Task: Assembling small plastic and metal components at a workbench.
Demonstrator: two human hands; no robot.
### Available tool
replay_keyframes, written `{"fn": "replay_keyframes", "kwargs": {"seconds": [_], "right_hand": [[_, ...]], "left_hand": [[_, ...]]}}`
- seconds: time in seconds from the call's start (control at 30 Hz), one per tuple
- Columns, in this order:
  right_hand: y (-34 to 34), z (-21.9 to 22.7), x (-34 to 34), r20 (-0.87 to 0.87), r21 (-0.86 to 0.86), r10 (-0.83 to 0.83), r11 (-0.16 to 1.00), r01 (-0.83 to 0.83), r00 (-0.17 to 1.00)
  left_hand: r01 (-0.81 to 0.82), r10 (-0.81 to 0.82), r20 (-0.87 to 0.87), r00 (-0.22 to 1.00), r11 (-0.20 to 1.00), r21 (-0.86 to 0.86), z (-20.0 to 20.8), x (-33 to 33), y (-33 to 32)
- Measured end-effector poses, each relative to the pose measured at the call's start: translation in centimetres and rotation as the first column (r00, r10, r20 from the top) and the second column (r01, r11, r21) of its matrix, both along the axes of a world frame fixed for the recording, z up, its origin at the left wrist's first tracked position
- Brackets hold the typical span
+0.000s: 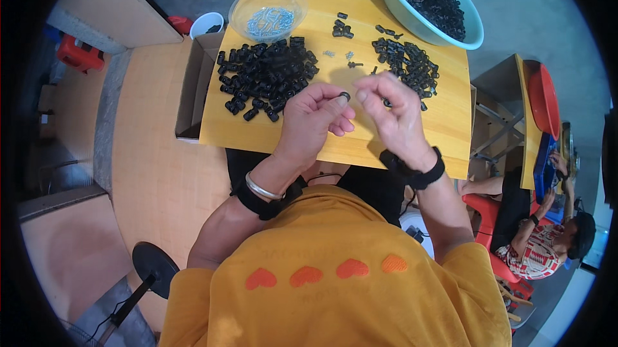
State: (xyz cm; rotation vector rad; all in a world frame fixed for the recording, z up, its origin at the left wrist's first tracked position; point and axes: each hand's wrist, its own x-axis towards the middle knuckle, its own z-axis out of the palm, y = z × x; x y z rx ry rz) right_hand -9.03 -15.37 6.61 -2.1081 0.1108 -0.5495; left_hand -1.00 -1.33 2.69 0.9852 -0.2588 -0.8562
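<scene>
Room with a grey floor [515, 18] and a yellow wooden tabletop [450, 121]. A broad tan surface [148, 154] stretches along the left; at right, a second table [529, 170] with crossed metal legs [497, 129] and a red stool [481, 212].

The table [328, 2] is yellow, the parts [267, 76] black, the screws [270, 22] silver, the tub [474, 33] pale turquoise, the shirt [360, 311] mustard with orange-red hearts [306, 276].
</scene>
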Motion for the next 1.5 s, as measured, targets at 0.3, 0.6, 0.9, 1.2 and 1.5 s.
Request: {"fn": "replay_keyframes", "kwargs": {"seconds": [0.3, 0.6, 0.9, 1.2, 1.5], "right_hand": [[-8.6, -4.3, 9.9, -0.22, -0.488, -0.264, 0.863, 0.128, 0.939], [-9.1, -5.4, 14.5, -0.407, -0.615, -0.423, 0.782, 0.098, 0.81], [-8.7, -5.2, 14.8, -0.367, -0.709, -0.405, 0.705, 0.03, 0.837], [-4.1, 0.2, 7.9, -0.284, -0.105, -0.096, 0.992, 0.068, 0.954], [1.9, 1.0, 1.6, -0.052, 0.395, -0.066, 0.915, 0.082, 0.996]], "left_hand": [[0.043, -0.044, 0.0, 0.999, 0.988, 0.148, -0.8, 0.0, -0.5], [0.058, -0.052, -0.038, 0.998, 0.981, 0.186, -1.4, 0.5, 0.3], [0.029, -0.026, -0.019, 0.999, 0.983, 0.181, -1.5, 1.0, 0.4], [-0.006, 0.015, -0.098, 0.995, 0.996, 0.09, -0.1, 1.1, 0.6], [0.021, -0.028, -0.082, 0.996, 0.996, -0.091, 2.6, -0.2, 0.9]]}}
